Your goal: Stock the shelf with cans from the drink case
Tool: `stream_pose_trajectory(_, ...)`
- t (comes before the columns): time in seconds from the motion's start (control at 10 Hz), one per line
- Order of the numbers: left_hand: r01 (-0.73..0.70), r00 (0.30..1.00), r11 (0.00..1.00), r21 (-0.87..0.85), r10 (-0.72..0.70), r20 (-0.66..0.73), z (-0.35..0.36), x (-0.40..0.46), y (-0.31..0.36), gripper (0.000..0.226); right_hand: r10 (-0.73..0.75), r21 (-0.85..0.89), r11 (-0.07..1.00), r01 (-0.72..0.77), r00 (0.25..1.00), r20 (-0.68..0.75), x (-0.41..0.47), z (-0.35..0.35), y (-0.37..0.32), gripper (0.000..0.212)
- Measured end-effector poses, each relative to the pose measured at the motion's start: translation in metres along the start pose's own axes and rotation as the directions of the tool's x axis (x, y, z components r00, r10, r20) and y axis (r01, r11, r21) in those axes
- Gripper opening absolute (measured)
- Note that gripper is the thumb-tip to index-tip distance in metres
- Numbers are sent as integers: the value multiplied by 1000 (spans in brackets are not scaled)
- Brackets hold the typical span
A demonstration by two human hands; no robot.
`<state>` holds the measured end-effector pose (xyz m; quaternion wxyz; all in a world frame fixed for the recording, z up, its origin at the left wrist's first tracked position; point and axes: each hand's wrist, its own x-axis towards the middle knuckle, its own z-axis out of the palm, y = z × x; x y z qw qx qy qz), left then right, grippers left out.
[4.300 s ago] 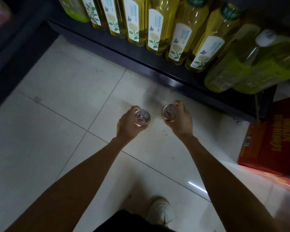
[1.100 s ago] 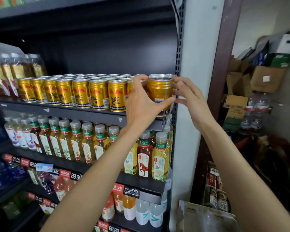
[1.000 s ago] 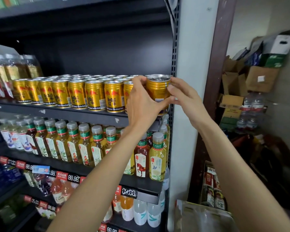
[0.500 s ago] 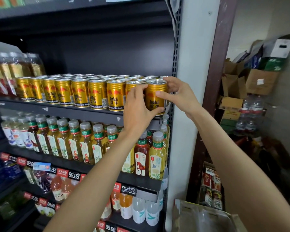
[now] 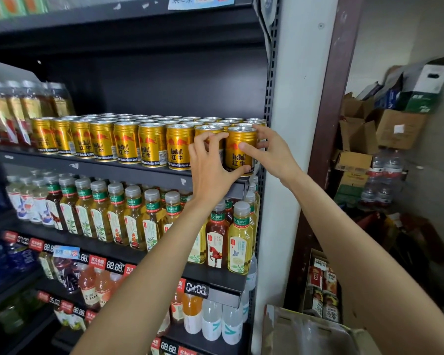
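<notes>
Standing at the right end of the front row, a gold can [image 5: 241, 149] sits upright on the dark shelf [image 5: 128, 171], in the middle of the frame just left of the white upright post [image 5: 287, 149]. Both hands are on it. The left hand [image 5: 210, 165] comes up from the lower middle of the frame, its thumb pressed against the can's lower front and its fingers curled over the top of the neighbouring can [image 5: 207, 134] just to the left; it is partly closed around the two cans, and how firmly it grips cannot be told. The right hand [image 5: 272, 155] reaches in from the lower right, thumb laid across the can's front and fingers wrapped round its right side and rim, holding the can.

The row of gold cans [image 5: 113, 142] runs leftwards along the shelf edge, with more ranks behind it, their silver tops showing. Below, in the centre of the frame, stand tea bottles [image 5: 128, 216] with green-banded caps, and beneath those a line of price tags [image 5: 113, 265]. At the right edge of the frame, cardboard boxes [image 5: 395, 119] are piled against the wall, and an opened case [image 5: 321, 290] of drinks lies lower right.
</notes>
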<state>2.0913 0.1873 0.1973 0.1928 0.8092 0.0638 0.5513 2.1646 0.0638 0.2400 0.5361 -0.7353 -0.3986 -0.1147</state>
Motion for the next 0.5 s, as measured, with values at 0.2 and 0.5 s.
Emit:
stream_pose_trajectory(0.2,30,999,991,-131,-25,41,-14,-7,5,56,-20,-42,999,16,996,-92,-7,8,-3,66)
stream_pose_trajectory(0.5,137,972,908,-395,-201,-124,-72,-29,4,17,-390,-248,919,306,793,-468,-63,42,-28,28)
